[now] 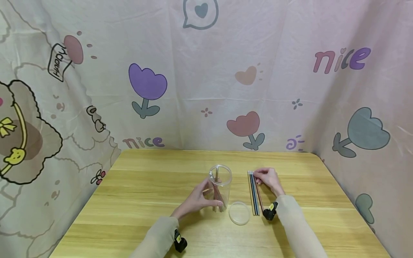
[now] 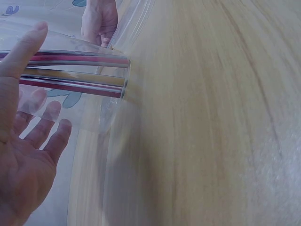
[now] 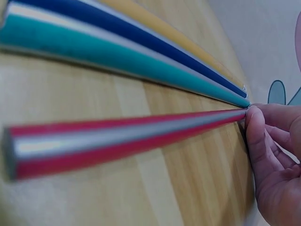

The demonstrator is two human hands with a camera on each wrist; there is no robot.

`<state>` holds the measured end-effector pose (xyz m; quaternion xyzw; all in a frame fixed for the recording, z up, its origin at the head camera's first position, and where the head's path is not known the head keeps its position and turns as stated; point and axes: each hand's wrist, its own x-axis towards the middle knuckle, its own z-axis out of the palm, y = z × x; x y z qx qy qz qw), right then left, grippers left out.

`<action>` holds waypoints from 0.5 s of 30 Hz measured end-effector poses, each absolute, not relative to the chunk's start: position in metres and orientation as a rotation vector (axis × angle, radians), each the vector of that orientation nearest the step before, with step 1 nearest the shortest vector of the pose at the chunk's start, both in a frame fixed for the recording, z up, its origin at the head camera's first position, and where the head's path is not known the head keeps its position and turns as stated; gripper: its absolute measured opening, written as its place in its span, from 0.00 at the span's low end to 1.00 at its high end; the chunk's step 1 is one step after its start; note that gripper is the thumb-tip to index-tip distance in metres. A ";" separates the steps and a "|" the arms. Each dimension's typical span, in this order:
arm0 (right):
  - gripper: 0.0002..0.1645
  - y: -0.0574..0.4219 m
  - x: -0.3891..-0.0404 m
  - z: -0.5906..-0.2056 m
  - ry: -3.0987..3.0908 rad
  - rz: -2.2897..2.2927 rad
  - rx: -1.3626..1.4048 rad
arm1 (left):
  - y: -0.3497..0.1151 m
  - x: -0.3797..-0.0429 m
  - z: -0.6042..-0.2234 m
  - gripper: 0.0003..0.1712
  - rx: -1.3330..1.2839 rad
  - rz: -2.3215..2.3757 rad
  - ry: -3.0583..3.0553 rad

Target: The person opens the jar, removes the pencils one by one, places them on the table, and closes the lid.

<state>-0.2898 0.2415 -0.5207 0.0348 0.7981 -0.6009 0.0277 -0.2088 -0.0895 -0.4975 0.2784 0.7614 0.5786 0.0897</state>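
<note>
A clear plastic jar stands upright and uncapped on the table, with several pencils leaning inside it. My left hand holds the jar from its left side, thumb on the near wall and fingers round the far wall. To the right, my right hand pinches the far end of a red and silver pencil between thumb and fingertips. That pencil angles slightly away from a row beside it: a teal pencil, a dark blue pencil and a yellow pencil.
A round clear lid lies flat between the jar and the pencil row. The wooden table meets a printed cloth backdrop at its back and sides.
</note>
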 end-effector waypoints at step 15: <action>0.17 0.240 -0.290 -0.521 2.444 -1.881 0.111 | -0.090 -0.209 -0.498 0.44 0.845 1.708 2.281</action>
